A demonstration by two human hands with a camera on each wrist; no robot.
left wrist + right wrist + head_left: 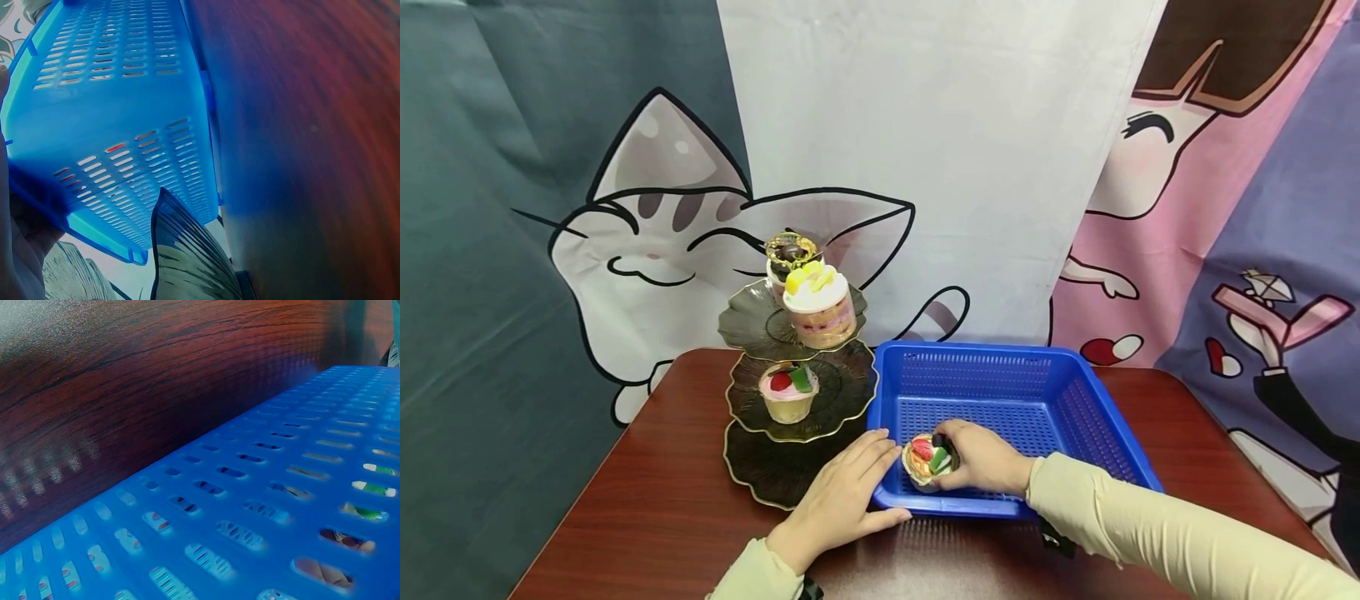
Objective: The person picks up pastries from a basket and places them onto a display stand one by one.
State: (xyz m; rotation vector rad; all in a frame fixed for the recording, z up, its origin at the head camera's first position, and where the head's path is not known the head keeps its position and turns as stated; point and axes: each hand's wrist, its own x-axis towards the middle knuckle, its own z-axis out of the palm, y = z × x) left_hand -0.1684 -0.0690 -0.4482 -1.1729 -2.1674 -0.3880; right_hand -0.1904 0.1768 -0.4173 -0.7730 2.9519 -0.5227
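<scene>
My right hand (988, 457) reaches into the blue plastic basket (977, 350) and grips a small cupcake (922, 457) topped with red, orange and green fruit pieces. The cupcake is over the near left part of the basket; whether it touches the bottom I cannot tell. My left hand (841, 492) rests on the basket's near left corner, fingers extended along the rim and thumb pointing right. In the left wrist view that hand shows only at the left edge, beside the basket's slotted wall (106, 119). The right wrist view mostly shows slots of the basket wall (250, 487).
Left of the basket stands a dark tiered stand (745, 325) with gold scalloped edges. A pink-topped cupcake (788, 407) sits on its middle tier. Up top are a layered cake cup (822, 315) with yellow fruit and a chocolate-topped cup (784, 254). Everything is on a reddish-brown table (617, 517).
</scene>
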